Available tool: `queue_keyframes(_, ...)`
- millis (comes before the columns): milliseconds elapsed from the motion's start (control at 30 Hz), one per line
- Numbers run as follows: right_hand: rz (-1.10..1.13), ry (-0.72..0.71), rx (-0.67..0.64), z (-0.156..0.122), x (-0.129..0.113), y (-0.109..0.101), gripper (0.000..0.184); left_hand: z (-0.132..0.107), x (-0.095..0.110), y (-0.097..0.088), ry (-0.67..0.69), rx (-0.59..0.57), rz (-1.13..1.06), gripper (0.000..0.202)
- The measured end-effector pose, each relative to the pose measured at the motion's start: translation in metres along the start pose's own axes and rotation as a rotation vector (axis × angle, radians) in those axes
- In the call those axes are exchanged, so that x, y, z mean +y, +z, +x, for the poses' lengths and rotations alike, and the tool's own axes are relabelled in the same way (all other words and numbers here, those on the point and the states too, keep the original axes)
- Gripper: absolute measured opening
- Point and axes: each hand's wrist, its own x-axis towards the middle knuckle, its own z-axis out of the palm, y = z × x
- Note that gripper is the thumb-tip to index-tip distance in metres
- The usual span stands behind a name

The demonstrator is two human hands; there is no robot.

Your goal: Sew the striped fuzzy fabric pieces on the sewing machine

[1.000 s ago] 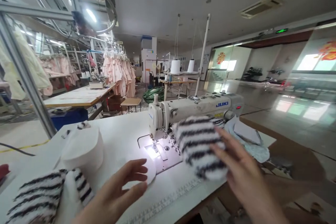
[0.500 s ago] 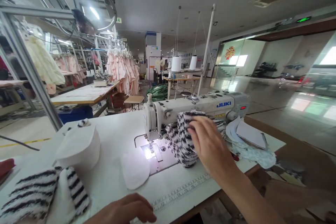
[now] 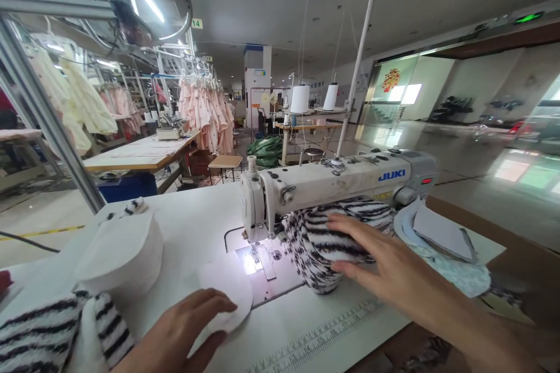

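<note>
My right hand (image 3: 371,250) rests against a pile of black-and-white striped plush fabric (image 3: 328,239), its fingers apart, at the right of the needle area. The pile lies under the arm of a white sewing machine (image 3: 324,180). My left hand (image 3: 188,320) touches the edge of a white rounded fabric piece (image 3: 234,303), with thumb and fingers spread. That piece lies flat, left of the lit presser foot (image 3: 254,256). Farther left stands a stack of white rounded pieces (image 3: 118,256). Striped plush pieces (image 3: 39,326) lie in front of it.
A ruler strip (image 3: 319,338) runs along the table's front edge. Paper patterns and pale fabric (image 3: 446,239) lie at the right end. Thread cones (image 3: 300,99) stand behind the machine. A metal frame post (image 3: 56,111) rises at the left.
My left hand has moved up and forward onto the white rounded piece. My right hand has opened from the striped fabric, which now lies lower and flatter. The view has shifted slightly.
</note>
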Motion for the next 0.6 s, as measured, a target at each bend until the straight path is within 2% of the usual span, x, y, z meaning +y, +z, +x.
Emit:
queue_keyframes(100,0.113,0.006,0.059,-0.003,0.011,0.000,0.030,0.007,-0.022,0.020,0.015,0.053,0.189,0.025)
queue_keyframes(167,0.154,0.016,0.140,-0.003,0.015,0.005,0.027,0.010,-0.027,0.030,0.012,0.028,0.272,0.022)
queue_keyframes(233,0.132,-0.002,0.214,-0.002,0.015,0.010,0.028,0.010,-0.021,0.037,0.015,-0.021,0.295,0.020)
queue_keyframes(333,0.060,-0.028,0.308,-0.003,0.006,0.013,0.031,0.009,0.001,0.041,0.013,-0.091,0.226,0.024)
queue_keyframes(400,0.052,0.107,0.393,-0.002,-0.003,0.011,0.030,0.009,0.014,0.040,0.006,-0.137,0.149,0.029)
queue_keyframes(500,0.091,0.492,0.513,0.007,-0.012,0.002,0.031,0.014,0.026,0.031,-0.065,-0.173,-0.001,0.032)
queue_keyframes(533,0.122,0.553,0.544,0.010,-0.012,-0.001,0.033,0.017,0.029,0.026,-0.107,-0.175,-0.077,0.031)
queue_keyframes(600,0.197,0.485,0.558,0.014,-0.005,-0.007,0.044,0.025,0.038,0.015,-0.214,-0.181,-0.287,0.028)
